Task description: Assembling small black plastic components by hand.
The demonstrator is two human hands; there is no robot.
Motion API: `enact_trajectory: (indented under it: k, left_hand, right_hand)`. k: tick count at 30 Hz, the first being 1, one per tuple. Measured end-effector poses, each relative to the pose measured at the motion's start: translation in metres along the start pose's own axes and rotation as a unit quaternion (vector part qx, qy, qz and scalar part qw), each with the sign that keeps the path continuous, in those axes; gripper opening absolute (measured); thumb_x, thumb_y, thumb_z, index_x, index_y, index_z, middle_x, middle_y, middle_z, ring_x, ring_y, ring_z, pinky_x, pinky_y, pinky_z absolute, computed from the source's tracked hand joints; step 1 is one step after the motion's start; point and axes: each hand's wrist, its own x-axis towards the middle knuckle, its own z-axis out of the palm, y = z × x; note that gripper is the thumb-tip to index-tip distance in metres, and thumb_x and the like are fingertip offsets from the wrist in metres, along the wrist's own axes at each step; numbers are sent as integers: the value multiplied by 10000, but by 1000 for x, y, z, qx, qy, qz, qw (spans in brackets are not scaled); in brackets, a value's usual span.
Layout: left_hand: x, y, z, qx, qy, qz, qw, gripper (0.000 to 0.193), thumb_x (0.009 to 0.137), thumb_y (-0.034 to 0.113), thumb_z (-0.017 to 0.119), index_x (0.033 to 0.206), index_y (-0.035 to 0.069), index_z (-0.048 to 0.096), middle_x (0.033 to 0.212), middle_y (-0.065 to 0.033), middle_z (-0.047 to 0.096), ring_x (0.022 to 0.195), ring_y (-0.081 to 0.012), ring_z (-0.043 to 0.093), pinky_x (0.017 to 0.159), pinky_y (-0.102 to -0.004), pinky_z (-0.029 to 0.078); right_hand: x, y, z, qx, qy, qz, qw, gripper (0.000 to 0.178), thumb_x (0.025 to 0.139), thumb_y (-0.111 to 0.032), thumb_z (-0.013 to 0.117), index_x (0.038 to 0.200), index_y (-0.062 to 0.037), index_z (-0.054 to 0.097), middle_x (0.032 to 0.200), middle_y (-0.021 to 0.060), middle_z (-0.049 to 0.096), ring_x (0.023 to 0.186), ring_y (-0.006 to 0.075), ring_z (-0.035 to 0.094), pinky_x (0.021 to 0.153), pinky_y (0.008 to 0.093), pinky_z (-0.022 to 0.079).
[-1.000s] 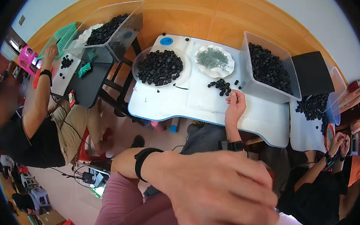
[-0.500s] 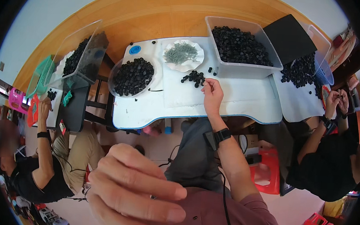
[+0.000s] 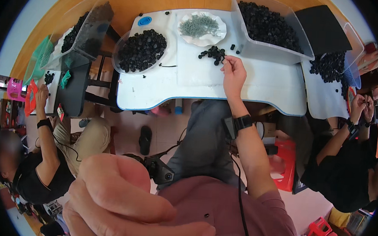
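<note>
My right hand [image 3: 234, 73] reaches over the white table [image 3: 260, 92], thumb and forefinger pinched at the edge of a small pile of round black caps [image 3: 212, 53]. A black cap seems to be at its fingertips, though it is too small to make out clearly. My left hand [image 3: 119, 200] is raised very close in the lower part of the picture, big in view. Its fingers are bent loosely and partly apart, with nothing visible in them; the palm side is hidden. Beyond the pile lies a white scalloped plate [image 3: 201, 40] of thin grey-green pieces.
A clear round tub [image 3: 116, 57] heaped with black caps stands at the left, a large clear bin [image 3: 270, 56] of them at the right. A blue round lid [image 3: 145, 21] lies at the back. Co-workers sit at both sides; a red stool [image 3: 287, 167] stands at the lower right.
The view has tilted, so the table sits higher in the picture. My left hand has moved lower and left, its fingers more bent. My right hand stays at the pile.
</note>
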Motion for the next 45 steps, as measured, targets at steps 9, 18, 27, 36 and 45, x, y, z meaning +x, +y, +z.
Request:
enact_trajectory:
  k: [9, 18, 27, 36, 45]
  left_hand:
    - [-17, -73, 38, 23, 259, 9, 966, 79, 791, 57, 640, 715, 65, 659, 700, -42, 696, 582, -171, 663, 535, -297, 484]
    - [-153, -273, 28, 270, 1, -411, 871, 362, 913, 352, 702, 786, 14, 705, 657, -137, 642, 550, -253, 607, 551, -365, 468]
    - [-168, -286, 32, 318, 1, -403, 858, 350, 901, 339, 703, 762, 18, 698, 698, -154, 666, 622, -343, 642, 592, -423, 490]
    - [-167, -285, 32, 328, 3, -413, 850, 341, 908, 335, 685, 745, 36, 684, 702, -152, 660, 650, -353, 651, 606, -447, 501]
    - [-169, -289, 33, 315, 30, -413, 854, 348, 910, 338, 700, 778, 17, 707, 677, -144, 666, 584, -306, 634, 569, -399, 482]
  right_hand:
    - [-11, -7, 14, -20, -40, 1, 999, 104, 960, -43, 620, 1032, 26, 650, 853, 24, 657, 694, 67, 570, 640, 219, 473]
    - [1, -18, 15, -71, -62, -30, 995, 123, 932, -42, 646, 1039, 15, 667, 838, 38, 665, 705, 91, 594, 658, 238, 489]
    - [121, -39, 66, -378, -256, -153, 877, 258, 798, -39, 681, 1053, -39, 714, 1008, 171, 700, 933, 336, 686, 870, 393, 543]
    - [133, 5, 90, -412, -300, -156, 846, 235, 775, -51, 677, 997, -104, 736, 987, 169, 649, 1044, 367, 639, 910, 424, 518]
    - [146, -8, 86, -320, -220, -167, 906, 118, 793, -69, 657, 855, -60, 757, 827, 173, 725, 792, 353, 709, 755, 431, 562]
